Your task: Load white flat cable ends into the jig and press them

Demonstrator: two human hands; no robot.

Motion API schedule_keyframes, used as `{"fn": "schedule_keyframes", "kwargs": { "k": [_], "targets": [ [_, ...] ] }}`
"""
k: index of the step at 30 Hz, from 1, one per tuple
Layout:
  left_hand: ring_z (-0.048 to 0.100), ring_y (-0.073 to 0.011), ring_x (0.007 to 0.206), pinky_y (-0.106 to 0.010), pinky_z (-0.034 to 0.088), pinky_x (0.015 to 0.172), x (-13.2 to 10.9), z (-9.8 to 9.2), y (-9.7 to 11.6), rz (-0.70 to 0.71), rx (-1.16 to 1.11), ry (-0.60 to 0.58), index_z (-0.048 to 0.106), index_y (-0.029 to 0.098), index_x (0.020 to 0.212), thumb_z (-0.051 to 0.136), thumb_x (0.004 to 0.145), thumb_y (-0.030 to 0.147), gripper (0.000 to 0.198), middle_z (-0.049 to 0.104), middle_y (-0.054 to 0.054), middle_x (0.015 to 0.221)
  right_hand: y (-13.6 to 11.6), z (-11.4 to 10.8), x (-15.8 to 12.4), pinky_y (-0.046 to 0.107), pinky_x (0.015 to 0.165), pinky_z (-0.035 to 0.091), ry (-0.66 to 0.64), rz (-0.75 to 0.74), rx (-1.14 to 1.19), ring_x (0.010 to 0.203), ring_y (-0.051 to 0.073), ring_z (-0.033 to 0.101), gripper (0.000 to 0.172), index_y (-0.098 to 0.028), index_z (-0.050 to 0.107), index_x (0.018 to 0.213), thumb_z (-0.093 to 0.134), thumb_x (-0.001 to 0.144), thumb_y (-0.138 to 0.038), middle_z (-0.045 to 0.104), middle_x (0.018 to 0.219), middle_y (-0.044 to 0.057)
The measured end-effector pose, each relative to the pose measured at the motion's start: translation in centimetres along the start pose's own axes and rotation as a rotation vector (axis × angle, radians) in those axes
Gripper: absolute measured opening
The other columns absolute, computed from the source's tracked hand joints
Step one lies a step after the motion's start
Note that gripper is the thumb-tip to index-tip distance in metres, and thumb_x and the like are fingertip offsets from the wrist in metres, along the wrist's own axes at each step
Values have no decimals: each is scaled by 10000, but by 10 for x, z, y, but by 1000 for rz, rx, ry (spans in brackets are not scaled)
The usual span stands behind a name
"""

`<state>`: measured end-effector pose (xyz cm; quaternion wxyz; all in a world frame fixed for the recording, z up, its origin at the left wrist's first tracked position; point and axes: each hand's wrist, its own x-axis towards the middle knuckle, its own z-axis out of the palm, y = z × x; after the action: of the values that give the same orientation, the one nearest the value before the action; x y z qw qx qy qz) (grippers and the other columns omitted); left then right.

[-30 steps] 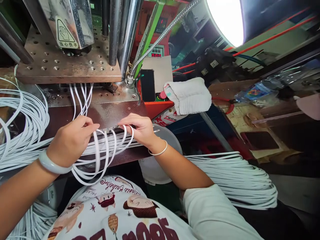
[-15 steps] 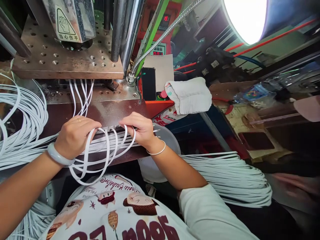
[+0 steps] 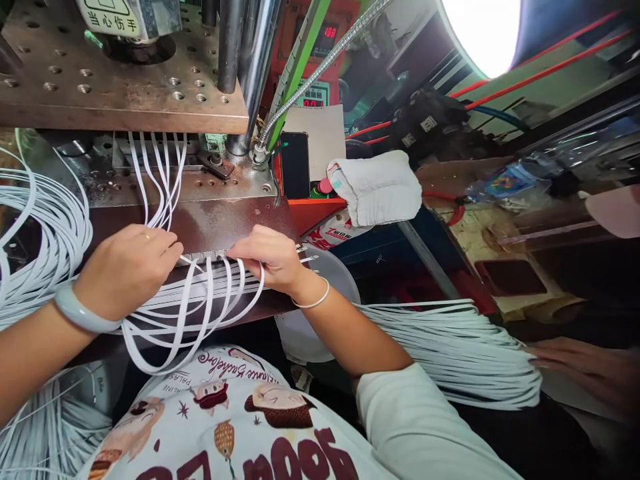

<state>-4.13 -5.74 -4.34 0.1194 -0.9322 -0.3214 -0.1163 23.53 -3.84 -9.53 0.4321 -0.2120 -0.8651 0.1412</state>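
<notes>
Several white cables (image 3: 207,293) arch in loops from a narrow metal holding strip (image 3: 205,255) at the table's front edge. My right hand (image 3: 273,260) is closed at the strip's right end, thumb and forefinger pinching a white cable there. My left hand (image 3: 127,270) is curled just left of the strip, with its fingertips turned down and hidden. Other white cables (image 3: 163,180) run from the press mould (image 3: 120,152) down behind my left hand; whether it grips one is hidden.
The press's heavy upper plate (image 3: 125,113) hangs above the mould. A cable coil (image 3: 45,233) lies left, and a cable bundle (image 3: 450,353) stretches right towards another person's hand (image 3: 580,360). A phone (image 3: 295,167), folded cloth (image 3: 375,187) and white bucket (image 3: 330,280) stand right.
The press plate has risen, uncovering more of the mould. My left hand has moved left, off the strip; my right hand has shifted slightly left. Another person's hand has come to the bundle at right.
</notes>
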Motion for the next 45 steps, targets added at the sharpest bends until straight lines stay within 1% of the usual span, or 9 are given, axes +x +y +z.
{"fn": "schedule_keyframes", "kwargs": {
  "k": [3, 7, 11, 18, 25, 32, 39, 42, 45],
  "targets": [
    [676, -245, 839, -380, 520, 692, 6, -9, -3, -153, -62, 103, 739, 215, 945, 424, 985, 158, 323, 729, -87, 982, -3, -2, -2, 311, 735, 546, 11, 34, 2, 803, 153, 698, 200, -181, 707, 1002, 510, 1024, -205, 767, 905, 78],
    [719, -179, 867, -301, 581, 775, 6, 3, -2, -368, -292, 342, 776, 210, 988, 563, 978, 203, 214, 757, -56, 1042, -9, -9, -8, 350, 838, 574, 192, 307, 17, 934, 187, 692, 111, -203, 704, 971, 594, 969, -184, 739, 977, 84],
    [751, -184, 822, -304, 616, 813, 0, 29, -4, -357, -445, 221, 791, 213, 873, 504, 947, 191, 297, 794, -18, 921, -13, -11, -11, 330, 828, 583, 313, 421, 160, 924, 179, 699, 86, -214, 698, 916, 636, 937, -158, 733, 955, 66],
    [767, -200, 779, -303, 628, 783, -5, 32, -4, -505, -544, 249, 805, 246, 907, 622, 913, 259, 183, 810, 0, 905, -14, -5, -7, 309, 722, 534, 119, 218, -100, 749, 163, 636, 180, -204, 685, 877, 554, 980, -137, 734, 806, 45],
    [758, -177, 745, -268, 605, 740, -7, 23, 3, -491, -626, 292, 797, 240, 878, 707, 902, 307, 115, 808, 9, 871, -23, -3, -6, 344, 713, 478, -71, 84, -369, 746, 189, 577, 267, -180, 668, 890, 441, 992, -83, 727, 821, 76],
    [748, -171, 754, -266, 585, 738, -8, 19, 7, -296, -548, 241, 776, 182, 913, 582, 932, 163, 196, 797, -21, 879, -18, -1, -11, 306, 721, 523, 33, 326, -56, 818, 175, 625, 227, -194, 610, 1133, 536, 941, -98, 701, 888, 46],
    [740, -241, 772, -364, 597, 750, -6, 15, 22, -67, -317, 246, 753, 124, 891, 483, 920, 71, 276, 778, -80, 849, -23, -1, -12, 336, 750, 557, 23, 316, -56, 836, 189, 628, 331, -198, 582, 1180, 506, 883, -73, 684, 914, 54],
    [747, -221, 998, -332, 607, 941, -17, 7, 14, -163, -443, 236, 732, 157, 1141, 523, 976, 167, 267, 778, -82, 1107, -24, -18, -12, 349, 766, 567, 66, 342, -116, 869, 200, 635, 328, -199, 594, 1148, 490, 871, -57, 684, 975, 78],
    [609, -219, 1327, -340, 472, 1185, -16, 5, -34, -387, -470, 141, 548, 191, 1460, 511, 1007, 280, 463, 596, -79, 1487, -2, -32, 10, 370, 797, 576, -24, 413, -153, 871, 208, 651, 232, -215, 611, 1097, 500, 924, -110, 692, 979, 77]
  ]
}}
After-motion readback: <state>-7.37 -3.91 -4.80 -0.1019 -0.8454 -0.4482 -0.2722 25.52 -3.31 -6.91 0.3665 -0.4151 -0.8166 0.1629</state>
